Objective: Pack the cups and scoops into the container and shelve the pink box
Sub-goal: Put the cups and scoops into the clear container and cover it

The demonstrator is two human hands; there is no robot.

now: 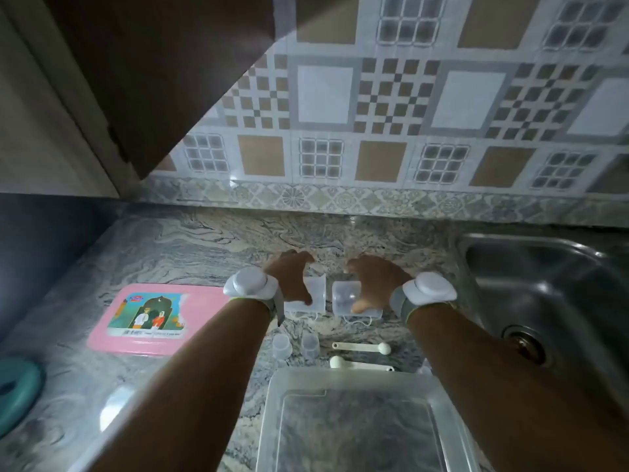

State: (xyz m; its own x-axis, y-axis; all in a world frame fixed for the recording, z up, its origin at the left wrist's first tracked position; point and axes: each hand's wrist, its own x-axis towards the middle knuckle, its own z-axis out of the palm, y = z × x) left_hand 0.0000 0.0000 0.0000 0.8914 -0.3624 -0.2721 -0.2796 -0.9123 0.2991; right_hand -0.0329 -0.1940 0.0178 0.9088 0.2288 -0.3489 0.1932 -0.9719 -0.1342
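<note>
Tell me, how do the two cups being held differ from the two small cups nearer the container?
The held cups are larger; the small cups are much smaller. The held cups are gripped, one by the left hand, one by the right hand, and the right one lies tilted on its side; the small cups stand untouched on the counter. All four are clear plastic.

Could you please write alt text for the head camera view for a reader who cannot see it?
Two bare hands each grip a clear plastic cup over a marbled counter: left hand on one cup, right hand on another. Nearer lie two small cups, two white scoops and an open clear container; a pink box left, a steel sink right.
</note>
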